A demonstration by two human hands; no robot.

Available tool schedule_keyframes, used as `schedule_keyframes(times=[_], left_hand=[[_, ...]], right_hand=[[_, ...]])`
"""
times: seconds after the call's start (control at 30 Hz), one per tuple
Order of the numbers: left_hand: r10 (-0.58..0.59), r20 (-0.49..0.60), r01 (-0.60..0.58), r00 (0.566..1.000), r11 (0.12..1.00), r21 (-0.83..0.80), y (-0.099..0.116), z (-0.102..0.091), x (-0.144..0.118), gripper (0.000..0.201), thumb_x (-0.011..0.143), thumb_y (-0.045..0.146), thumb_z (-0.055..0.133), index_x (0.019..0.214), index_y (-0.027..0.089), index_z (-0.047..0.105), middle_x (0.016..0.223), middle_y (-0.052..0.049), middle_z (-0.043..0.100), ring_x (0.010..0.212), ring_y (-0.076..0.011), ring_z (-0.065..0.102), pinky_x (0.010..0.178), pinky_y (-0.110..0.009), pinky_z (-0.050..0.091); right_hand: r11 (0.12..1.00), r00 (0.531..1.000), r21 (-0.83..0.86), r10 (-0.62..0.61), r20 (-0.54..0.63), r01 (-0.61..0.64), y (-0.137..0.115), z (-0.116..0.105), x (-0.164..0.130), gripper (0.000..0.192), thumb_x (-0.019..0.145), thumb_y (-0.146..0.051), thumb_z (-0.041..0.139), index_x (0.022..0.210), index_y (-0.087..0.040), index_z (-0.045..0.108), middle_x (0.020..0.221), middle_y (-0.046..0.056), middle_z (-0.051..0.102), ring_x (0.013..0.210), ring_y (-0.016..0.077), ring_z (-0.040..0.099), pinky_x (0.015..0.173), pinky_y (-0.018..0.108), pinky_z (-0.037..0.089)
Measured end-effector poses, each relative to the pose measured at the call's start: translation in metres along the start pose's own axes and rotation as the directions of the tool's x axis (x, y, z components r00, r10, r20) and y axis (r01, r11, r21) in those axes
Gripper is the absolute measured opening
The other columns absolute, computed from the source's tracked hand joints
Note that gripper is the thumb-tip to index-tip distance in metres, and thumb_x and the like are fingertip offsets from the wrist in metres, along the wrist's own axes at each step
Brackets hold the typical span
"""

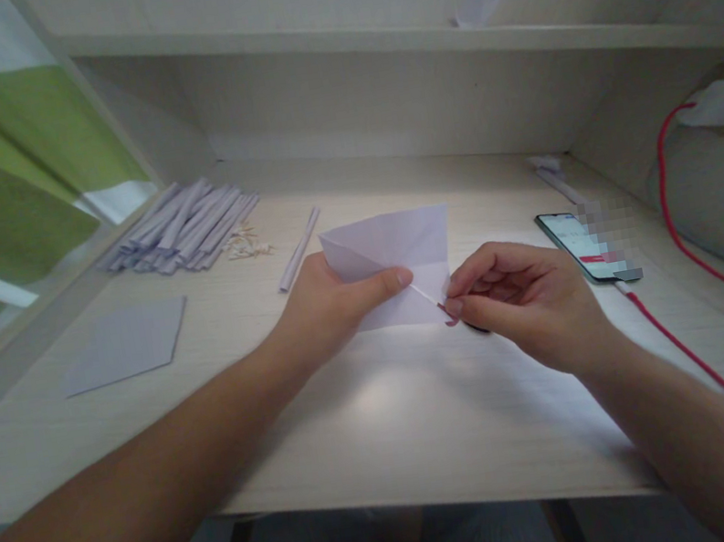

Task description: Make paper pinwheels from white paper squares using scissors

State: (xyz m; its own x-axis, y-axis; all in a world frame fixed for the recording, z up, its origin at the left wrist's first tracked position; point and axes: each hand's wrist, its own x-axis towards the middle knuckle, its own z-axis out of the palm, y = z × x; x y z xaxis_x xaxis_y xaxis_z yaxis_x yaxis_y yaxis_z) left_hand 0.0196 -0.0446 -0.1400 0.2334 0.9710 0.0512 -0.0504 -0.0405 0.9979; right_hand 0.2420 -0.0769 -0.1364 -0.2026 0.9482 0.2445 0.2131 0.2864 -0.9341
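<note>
My left hand [332, 299] grips a white sheet of paper [392, 243] above the desk, thumb on its near face and the other fingers hidden behind. A thin white stick [425, 295] lies slantwise across the paper's lower right part, its upper end beside my left thumb. At the stick's lower end, by the paper's corner, my right hand [522, 295] is closed in a pinch of thumb and forefinger. A small reddish-brown bit shows at those fingertips; its kind is unclear. Just beneath them a dark object [478, 327] is mostly hidden.
Left of my hands are a stack of paper squares [128, 342], a heap of rolled paper tubes [181, 227] and small pale sticks [248, 242]. One single tube [299, 249] lies apart. At right, a phone [576, 244] has a red cable [695, 354]. A shelf [367, 53] spans the back.
</note>
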Motion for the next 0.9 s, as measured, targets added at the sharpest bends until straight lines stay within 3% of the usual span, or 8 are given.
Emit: schedule_keyframes(times=[0.43, 0.6, 0.7, 0.8, 0.9], left_hand=[[0.024, -0.026, -0.023, 0.999, 0.999, 0.039, 0.0003, -0.0002, -0.0017, 0.037, 0.073, 0.036, 0.089, 0.103, 0.016, 0.079, 0.097, -0.007, 0.082, 0.083, -0.0208, 0.075, 0.073, -0.029, 0.059], [-0.114, 0.002, 0.112, 0.993, 0.978, 0.173, -0.0031, -0.002, 0.0018, 0.034, 0.076, 0.042, 0.086, 0.099, 0.017, 0.081, 0.093, -0.006, 0.082, 0.08, -0.0221, 0.075, 0.068, -0.03, 0.058], [-0.176, 0.093, 0.156, 0.98, 0.969, 0.191, -0.0037, -0.0012, 0.0031, 0.031, 0.075, 0.038, 0.086, 0.099, 0.019, 0.082, 0.093, -0.006, 0.082, 0.078, -0.0207, 0.074, 0.068, -0.029, 0.057], [-0.224, 0.168, 0.19, 0.96, 0.962, 0.198, -0.0025, 0.001, 0.0018, 0.025, 0.075, 0.035, 0.087, 0.091, 0.017, 0.082, 0.085, -0.006, 0.08, 0.07, -0.0202, 0.072, 0.064, -0.029, 0.056], [-0.25, 0.171, 0.216, 0.953, 0.956, 0.197, -0.0016, 0.0024, 0.0006, 0.022, 0.076, 0.034, 0.086, 0.087, 0.016, 0.081, 0.08, -0.006, 0.079, 0.066, -0.0193, 0.07, 0.061, -0.028, 0.054]], right_hand=[[0.998, 1.0, 0.058, 0.022, -0.004, -0.022, -0.0014, -0.0002, 0.001, 0.022, 0.079, -0.019, 0.088, 0.082, -0.022, 0.067, 0.074, 0.0, 0.071, 0.066, 0.014, 0.068, 0.058, 0.026, 0.051], [0.999, 0.999, -0.003, 0.054, -0.002, -0.054, 0.0005, -0.0038, 0.0041, 0.023, 0.081, -0.024, 0.087, 0.092, -0.022, 0.066, 0.077, 0.0, 0.072, 0.068, 0.014, 0.067, 0.06, 0.025, 0.052], [0.998, 0.996, 0.06, 0.014, -0.085, -0.009, 0.001, -0.0045, 0.0069, 0.025, 0.081, -0.03, 0.087, 0.096, -0.021, 0.068, 0.081, 0.0, 0.072, 0.072, 0.0149, 0.068, 0.063, 0.027, 0.054], [0.999, 0.984, 0.05, -0.011, -0.178, 0.02, 0.0008, -0.0037, 0.0076, 0.021, 0.08, -0.03, 0.087, 0.085, -0.02, 0.07, 0.072, -0.001, 0.068, 0.063, 0.0129, 0.062, 0.057, 0.026, 0.05], [1.0, 0.98, 0.018, -0.001, -0.2, 0.005, 0.0005, -0.0032, 0.0073, 0.022, 0.079, -0.029, 0.088, 0.075, -0.019, 0.068, 0.068, -0.001, 0.066, 0.059, 0.0121, 0.059, 0.053, 0.025, 0.048]])
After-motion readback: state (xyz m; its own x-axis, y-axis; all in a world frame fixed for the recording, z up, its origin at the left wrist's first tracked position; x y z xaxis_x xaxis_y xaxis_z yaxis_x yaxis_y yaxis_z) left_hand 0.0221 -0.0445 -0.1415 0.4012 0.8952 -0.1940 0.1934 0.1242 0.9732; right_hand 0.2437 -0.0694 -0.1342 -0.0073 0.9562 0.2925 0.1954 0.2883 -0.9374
